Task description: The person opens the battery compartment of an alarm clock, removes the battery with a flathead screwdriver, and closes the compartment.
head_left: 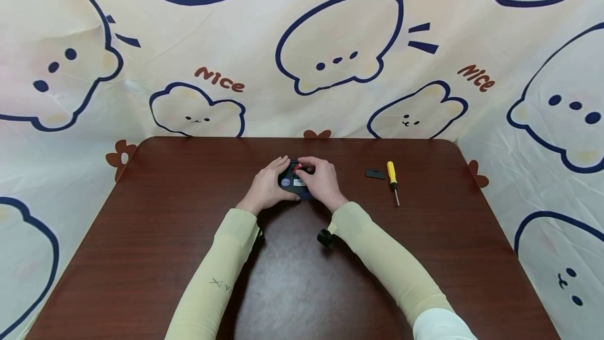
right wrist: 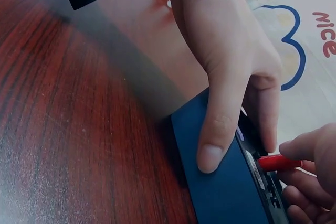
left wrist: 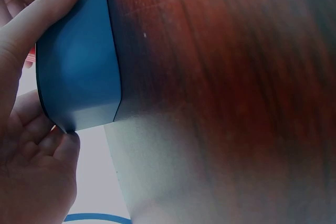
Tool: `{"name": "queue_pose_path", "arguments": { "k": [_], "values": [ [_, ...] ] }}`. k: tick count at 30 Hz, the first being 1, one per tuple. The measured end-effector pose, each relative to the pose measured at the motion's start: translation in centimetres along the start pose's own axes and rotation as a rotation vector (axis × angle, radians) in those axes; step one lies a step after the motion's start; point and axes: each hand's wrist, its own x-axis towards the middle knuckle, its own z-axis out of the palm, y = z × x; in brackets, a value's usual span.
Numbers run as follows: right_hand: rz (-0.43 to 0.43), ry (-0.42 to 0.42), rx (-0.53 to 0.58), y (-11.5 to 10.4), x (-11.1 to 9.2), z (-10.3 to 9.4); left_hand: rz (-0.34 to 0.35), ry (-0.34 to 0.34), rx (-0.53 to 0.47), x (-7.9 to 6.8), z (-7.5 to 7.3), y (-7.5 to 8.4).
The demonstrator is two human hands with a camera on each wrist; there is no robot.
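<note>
A dark blue and black box-shaped device stands on the table with its labelled black face up. My left hand grips it from the left side, the thumb lying along the blue side wall in the right wrist view. Between the thumb and fingers of my right hand is a red battery, pinched at one end. Its other end meets the open compartment in the black face. In the left wrist view, the device's smooth blue wall hides most of the battery.
To the right on the brown table lie a small black cover and a screwdriver with a yellow handle. A cloth printed with cartoon animals hangs around the back and sides.
</note>
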Motion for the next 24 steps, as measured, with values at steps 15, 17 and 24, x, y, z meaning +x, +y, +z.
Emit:
{"name": "queue_pose_path", "arguments": {
  "k": [15,17,24],
  "values": [
    [0.019,-0.019,-0.024,0.18,0.17,0.74,-0.005,-0.005,0.012,-0.05,0.03,0.06],
    [0.034,-0.021,-0.032,0.13,0.15,0.8,-0.004,-0.006,0.012,-0.03,0.03,0.08],
    [0.067,-0.012,-0.036,0.05,0.16,0.83,-0.004,0.001,0.001,-0.01,-0.06,0.11]
  ]
}}
